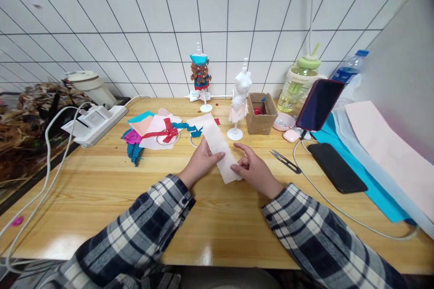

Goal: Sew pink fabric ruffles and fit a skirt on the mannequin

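A pale pink strip of crepe paper (217, 144) is stretched between both hands above the wooden table. My left hand (202, 162) grips its left side, thumb on top and fingers underneath. At the lower right edge, my right hand (252, 169) pinches the strip between thumb and bent fingers, its index finger reaching out. Just behind stands a small white mannequin (242, 86) with a ruffled pale pink piece round its hips. Farther back, another mannequin (200, 74) wears blue, brown and red paper clothing. Thread snips (285, 161) lie to the right of my right hand.
Coloured paper scraps (152, 128) lie at the left. A cardboard box (261, 115), a propped phone (320, 104), a drink bottle (296, 86) and a black phone (337, 167) stand or lie right. Large paper sheets (389, 144) cover the right edge; a power strip (101, 124) sits left.
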### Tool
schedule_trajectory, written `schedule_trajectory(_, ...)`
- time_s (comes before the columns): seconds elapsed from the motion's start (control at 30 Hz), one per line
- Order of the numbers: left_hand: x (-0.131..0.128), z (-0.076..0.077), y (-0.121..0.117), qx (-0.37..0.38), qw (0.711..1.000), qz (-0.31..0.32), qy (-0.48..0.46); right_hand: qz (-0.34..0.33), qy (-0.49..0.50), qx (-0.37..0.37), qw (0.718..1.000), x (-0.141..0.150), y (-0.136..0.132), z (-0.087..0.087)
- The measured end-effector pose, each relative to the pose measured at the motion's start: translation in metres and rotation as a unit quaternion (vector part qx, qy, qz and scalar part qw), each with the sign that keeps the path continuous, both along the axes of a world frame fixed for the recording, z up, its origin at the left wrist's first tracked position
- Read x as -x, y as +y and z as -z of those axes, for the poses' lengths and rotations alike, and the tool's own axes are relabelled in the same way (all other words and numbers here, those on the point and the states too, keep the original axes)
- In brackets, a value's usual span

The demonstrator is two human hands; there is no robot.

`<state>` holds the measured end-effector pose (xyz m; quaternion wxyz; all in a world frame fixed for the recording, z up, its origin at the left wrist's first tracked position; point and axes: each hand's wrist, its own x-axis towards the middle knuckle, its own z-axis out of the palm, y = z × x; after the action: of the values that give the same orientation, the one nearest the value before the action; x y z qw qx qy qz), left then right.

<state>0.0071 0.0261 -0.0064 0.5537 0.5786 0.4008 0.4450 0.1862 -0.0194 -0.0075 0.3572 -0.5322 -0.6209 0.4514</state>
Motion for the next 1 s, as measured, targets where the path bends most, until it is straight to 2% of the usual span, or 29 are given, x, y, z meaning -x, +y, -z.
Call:
schedule_trajectory(0.07,0.001,0.004,0.012,-0.028,0.996,0.003,0.084,0.011,-0.051,-0.012,0.999,-0.004,0.003,0.003)
schedule_trajectory(0.13,0.005,0.005,0.022,-0.104,0.975,-0.052,0.190,0.018,-0.114,-0.028,0.993,-0.005,0.005,0.005)
schedule_trajectory(0.2,0.012,0.002,0.027,-0.205,0.925,-0.142,0.287,0.010,-0.164,-0.029,0.986,-0.005,0.005,0.005)
schedule_trajectory(0.27,0.021,-0.005,0.025,-0.288,0.876,-0.184,0.341,-0.010,-0.194,-0.032,0.980,-0.008,0.004,0.001)
schedule_trajectory(0.3,0.024,-0.008,0.022,-0.317,0.865,-0.164,0.353,-0.018,-0.208,-0.042,0.977,-0.011,0.004,-0.002)
schedule_trajectory(0.33,0.026,-0.011,0.017,-0.338,0.862,-0.113,0.359,-0.022,-0.224,-0.059,0.973,-0.016,0.004,-0.006)
schedule_trajectory(0.43,0.022,-0.013,0.000,-0.347,0.850,0.107,0.383,-0.020,-0.266,-0.134,0.954,-0.031,0.005,-0.017)
schedule_trajectory(0.5,0.016,-0.010,-0.006,-0.335,0.835,0.165,0.405,-0.055,-0.257,-0.171,0.950,-0.037,0.005,-0.020)
schedule_trajectory(0.6,0.010,-0.003,-0.004,-0.330,0.830,0.169,0.416,-0.147,-0.231,-0.183,0.944,-0.033,0.003,-0.018)
schedule_trajectory(0.7,0.012,-0.004,0.002,-0.343,0.843,0.141,0.391,-0.196,-0.282,-0.174,0.923,-0.020,-0.002,-0.012)
schedule_trajectory(0.8,0.016,-0.015,-0.004,-0.351,0.851,0.104,0.378,-0.195,-0.336,-0.169,0.906,-0.011,-0.005,-0.011)
schedule_trajectory(0.93,0.019,-0.028,-0.025,-0.322,0.824,0.180,0.430,-0.199,-0.351,-0.168,0.899,-0.010,-0.005,-0.013)
schedule_trajectory(1.0,0.017,-0.029,-0.032,-0.308,0.817,0.191,0.448,-0.189,-0.352,-0.160,0.903,-0.010,-0.004,-0.014)
